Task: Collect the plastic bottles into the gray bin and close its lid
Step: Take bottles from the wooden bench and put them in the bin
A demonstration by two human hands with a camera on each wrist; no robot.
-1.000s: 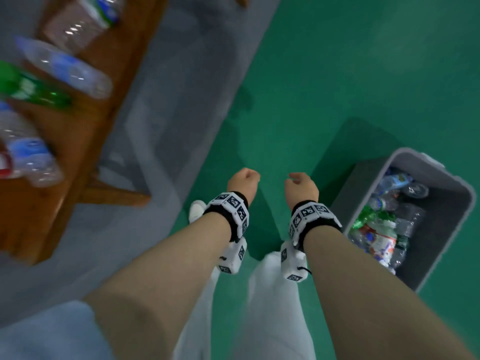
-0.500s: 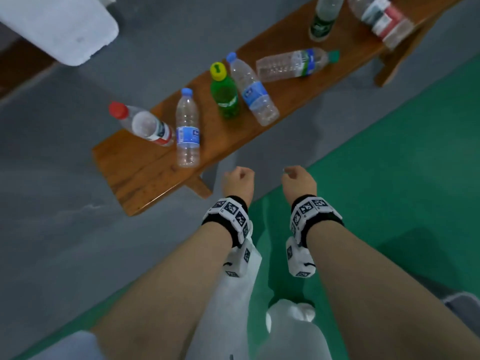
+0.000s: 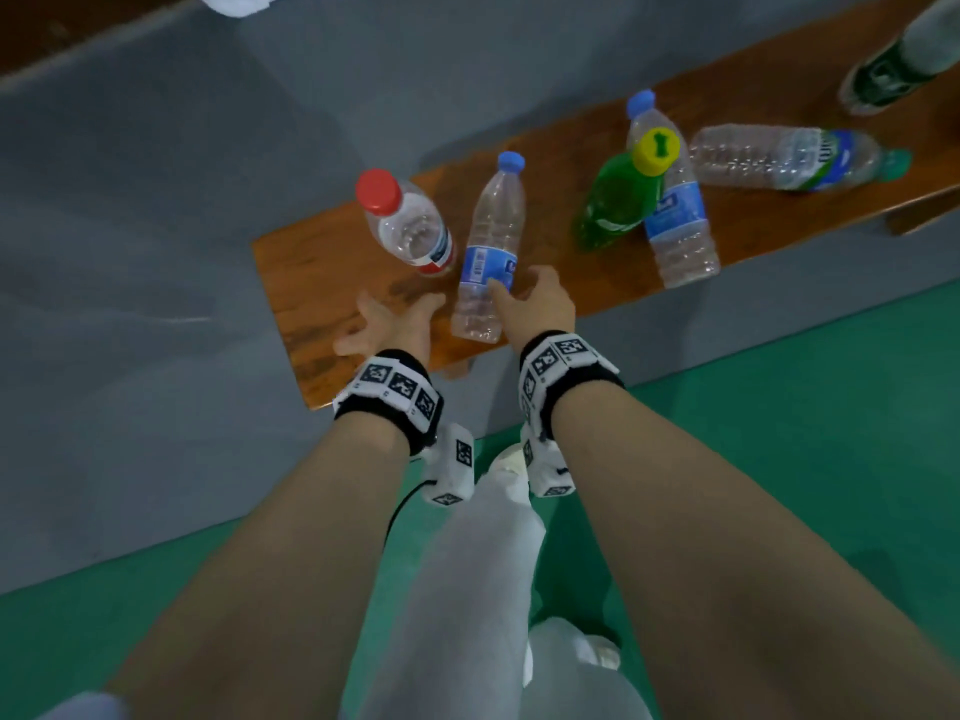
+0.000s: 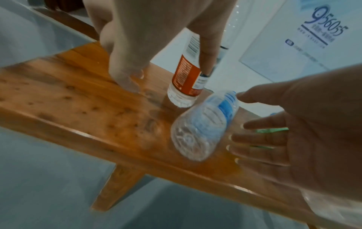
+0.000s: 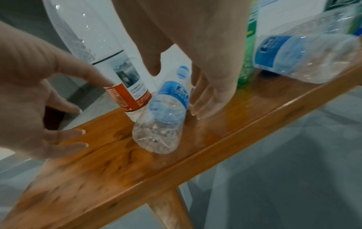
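A clear bottle with a blue cap and blue label point(image 3: 488, 252) point(image 4: 203, 128) point(image 5: 162, 119) lies on the wooden bench point(image 3: 332, 283). Just left of it a red-capped bottle with a red label point(image 3: 410, 226) point(image 4: 186, 77) point(image 5: 127, 93) stands upright. My right hand point(image 3: 530, 298) point(image 5: 205, 86) is open, its straight fingers right against the lying bottle's right side. My left hand point(image 3: 387, 324) point(image 4: 137, 51) hovers open with spread fingers over the bench end, one finger by the red-label bottle. The gray bin is out of view.
Further right on the bench stand a green bottle with a yellow cap point(image 3: 618, 200) and lie two more clear bottles point(image 3: 675, 220) point(image 3: 779, 158). Another bottle point(image 3: 893, 59) sits at the far right. The bench edge is close to my wrists, with green floor point(image 3: 779, 407) under me.
The view swung from the bin to the bench. Both hands, fists before, have opened and reached forward to the two nearest bottles.
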